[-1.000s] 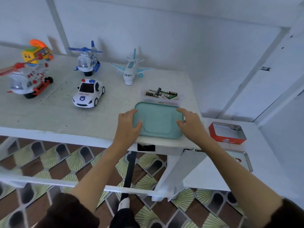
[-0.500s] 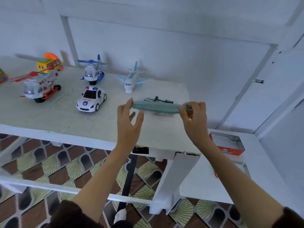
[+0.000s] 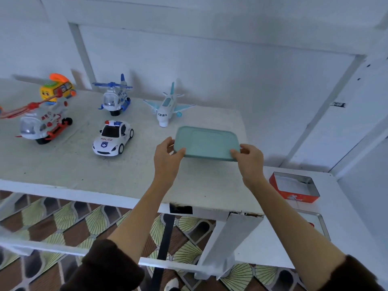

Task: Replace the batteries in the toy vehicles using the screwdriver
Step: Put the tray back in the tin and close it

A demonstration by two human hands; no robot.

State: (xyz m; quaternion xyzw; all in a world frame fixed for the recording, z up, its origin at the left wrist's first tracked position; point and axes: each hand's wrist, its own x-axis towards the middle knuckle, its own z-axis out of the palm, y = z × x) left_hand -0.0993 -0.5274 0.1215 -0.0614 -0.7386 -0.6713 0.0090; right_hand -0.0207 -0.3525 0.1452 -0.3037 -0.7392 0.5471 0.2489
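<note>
The near strip of the white worn tabletop (image 3: pixel 63 164) is left free; the white plastic police car (image 3: pixel 113 138) and, seemingly close behind it, the blue-white toy helicopter (image 3: pixel 115 98) are set farther back.

Both arms reach forward, bare forearms out of dark sleeves. The left hand (image 3: pixel 168 162) pinches the near left corner of the lid (image 3: pixel 206 142), thumb on top, fingers curled beneath. The right hand (image 3: pixel 251 161) takes the near right corner with the same pinching grip.

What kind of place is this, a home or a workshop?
Probably a room in a home, not a workshop: toys such as a police car and an airplane stand on a worn white table, above a patterned tiled floor.
</note>
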